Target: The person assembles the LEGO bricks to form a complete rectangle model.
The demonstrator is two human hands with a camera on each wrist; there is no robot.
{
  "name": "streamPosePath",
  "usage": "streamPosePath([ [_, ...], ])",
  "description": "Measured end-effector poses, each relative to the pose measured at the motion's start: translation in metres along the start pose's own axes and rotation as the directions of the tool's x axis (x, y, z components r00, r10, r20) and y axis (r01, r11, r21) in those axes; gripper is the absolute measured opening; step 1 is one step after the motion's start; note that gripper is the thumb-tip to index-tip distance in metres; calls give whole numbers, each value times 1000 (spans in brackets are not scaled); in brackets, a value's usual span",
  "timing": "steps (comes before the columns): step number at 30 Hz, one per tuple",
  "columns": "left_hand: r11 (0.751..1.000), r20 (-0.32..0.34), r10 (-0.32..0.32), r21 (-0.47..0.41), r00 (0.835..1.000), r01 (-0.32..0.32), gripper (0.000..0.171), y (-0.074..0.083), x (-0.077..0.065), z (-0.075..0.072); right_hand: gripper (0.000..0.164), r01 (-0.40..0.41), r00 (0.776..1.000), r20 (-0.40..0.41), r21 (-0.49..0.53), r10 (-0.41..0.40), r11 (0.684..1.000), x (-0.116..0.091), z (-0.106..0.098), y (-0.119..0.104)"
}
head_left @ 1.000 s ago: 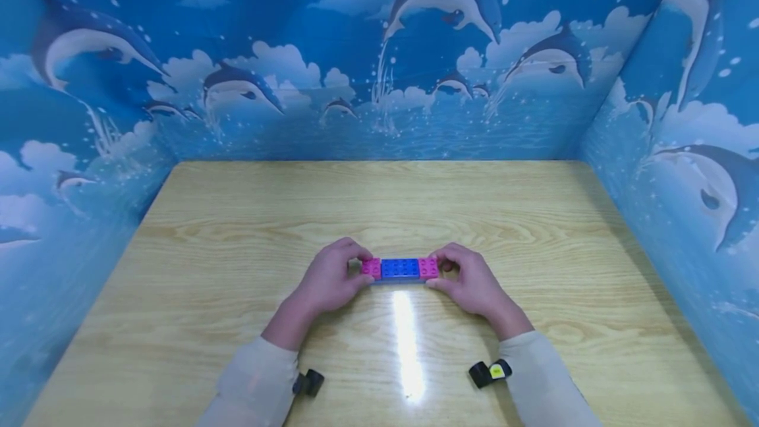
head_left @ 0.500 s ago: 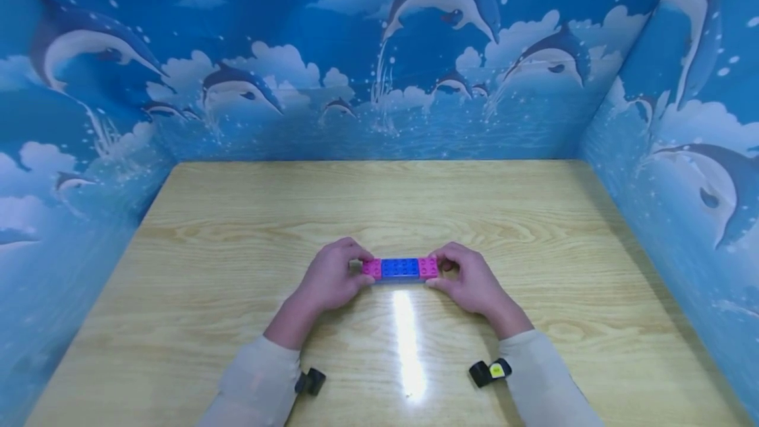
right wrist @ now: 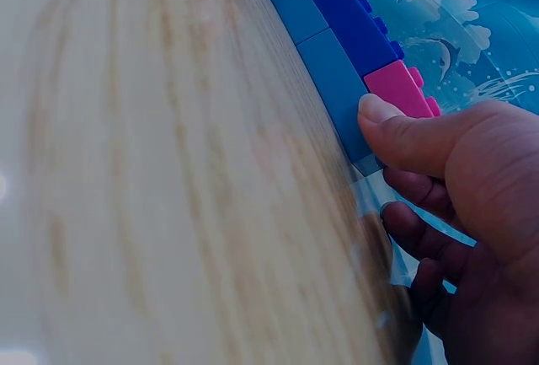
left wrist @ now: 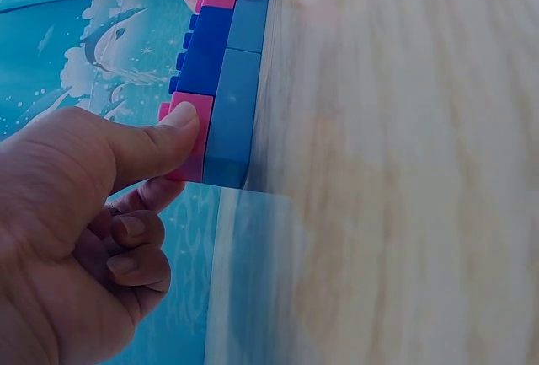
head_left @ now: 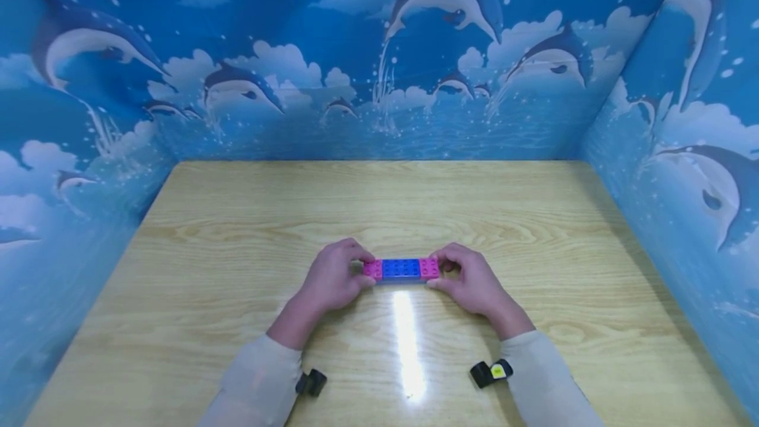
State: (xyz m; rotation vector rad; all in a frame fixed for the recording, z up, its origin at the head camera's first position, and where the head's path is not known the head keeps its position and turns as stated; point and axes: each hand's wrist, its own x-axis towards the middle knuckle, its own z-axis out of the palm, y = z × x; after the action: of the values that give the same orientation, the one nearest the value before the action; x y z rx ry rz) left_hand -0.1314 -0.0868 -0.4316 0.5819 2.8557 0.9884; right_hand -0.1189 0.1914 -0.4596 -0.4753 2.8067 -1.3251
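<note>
A low bar of joined toy building bricks [head_left: 401, 269] lies lengthwise across the middle of the table. Its upper layer has a dark blue brick [left wrist: 205, 51] between a left pink brick [left wrist: 199, 133] and a right pink brick [right wrist: 402, 88], studs upward. Two lighter blue bricks [left wrist: 233, 112] placed end to end form the lower layer. My left hand [head_left: 334, 277] pinches the left end, thumb on the near side of the pink brick. At the right end, my right hand [head_left: 472, 280] pinches the bar, its thumb over the seam between pink and lighter blue. Both hands' far-side fingertips are partly hidden.
The wood-grain table [head_left: 379, 203] carries a bright light reflection in front of the bricks. A dolphin-printed blue curtain [head_left: 332, 38] encloses its back and sides. Black straps with small devices show at both sleeves, such as the right strap [head_left: 491, 372].
</note>
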Motion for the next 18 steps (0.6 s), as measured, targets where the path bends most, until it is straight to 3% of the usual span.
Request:
streamPosePath([
  [11,997,-52,-24,-80,998,19,36,-9,-3,7,35,-3,1000,7,-1,3,1000,1,2,3],
  [18,991,-42,-61,-124,997,55,41,-8,-5,8,35,-19,1000,7,-6,19,1000,-1,1,2],
])
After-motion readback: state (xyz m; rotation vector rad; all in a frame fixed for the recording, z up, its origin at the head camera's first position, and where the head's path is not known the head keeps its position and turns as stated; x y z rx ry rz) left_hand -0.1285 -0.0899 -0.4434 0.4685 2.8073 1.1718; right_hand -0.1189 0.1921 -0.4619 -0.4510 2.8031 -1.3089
